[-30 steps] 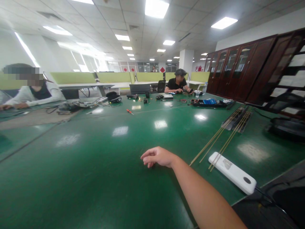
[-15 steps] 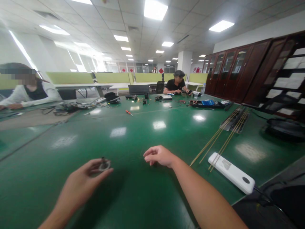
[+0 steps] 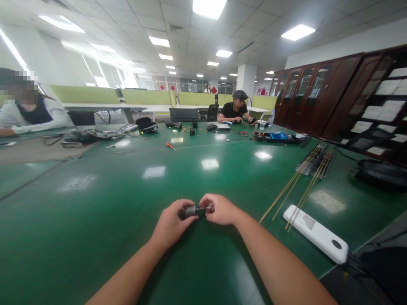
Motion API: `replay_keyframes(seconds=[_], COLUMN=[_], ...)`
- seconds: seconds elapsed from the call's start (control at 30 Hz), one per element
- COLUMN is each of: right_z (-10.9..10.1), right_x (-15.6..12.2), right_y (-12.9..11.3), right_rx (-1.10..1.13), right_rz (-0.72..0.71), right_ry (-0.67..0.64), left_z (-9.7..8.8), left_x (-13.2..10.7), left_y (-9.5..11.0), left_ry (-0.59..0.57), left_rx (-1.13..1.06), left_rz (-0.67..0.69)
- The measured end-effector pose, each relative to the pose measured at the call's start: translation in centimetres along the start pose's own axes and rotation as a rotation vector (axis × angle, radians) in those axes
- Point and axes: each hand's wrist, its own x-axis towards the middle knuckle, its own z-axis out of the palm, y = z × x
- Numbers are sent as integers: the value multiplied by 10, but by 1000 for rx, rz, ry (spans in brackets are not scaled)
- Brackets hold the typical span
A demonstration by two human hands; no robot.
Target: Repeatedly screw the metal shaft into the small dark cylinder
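Near the middle of the green table (image 3: 108, 220), my two hands meet at a small grey cylindrical part (image 3: 190, 211) with a thinner dark shaft. My left hand (image 3: 170, 222) grips the thick grey end between thumb and fingers. At the shaft's far end, the fingers of my right hand (image 3: 221, 209) are pinched around its thin tip. The part lies roughly level, pointing from left to right. Its exact kind is too small and blurred to make out, and my fingers hide both ends.
To the right lie a white power bank-like device (image 3: 314, 233) and several thin brass-coloured rods (image 3: 288, 184). A red screwdriver (image 3: 171, 146) lies farther off. Electronic parts (image 3: 85, 136) and a black tray (image 3: 276, 136) stand at the back. Two people sit across the table.
My left hand has moved right and away from me, bringing the cylindrical part to my right hand. My right hand has closed on the shaft's tip.
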Motion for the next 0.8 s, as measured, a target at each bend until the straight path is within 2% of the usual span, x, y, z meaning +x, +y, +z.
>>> replay_keyframes(seconds=[0.13,0.53,0.8], right_z=[-1,3,3], right_x=[-2,-2,-1], right_y=[-4,-4,-4], right_rx=[-26,9,-17], right_rz=[47,5,2], right_ry=[-1,71,70], left_z=[1,-1,0], left_x=[4,3,3], left_y=[3,8,9], left_ry=[-10,-31,-25], left_rx=[-29,-107,-100], left_rz=[-43,-64,-49])
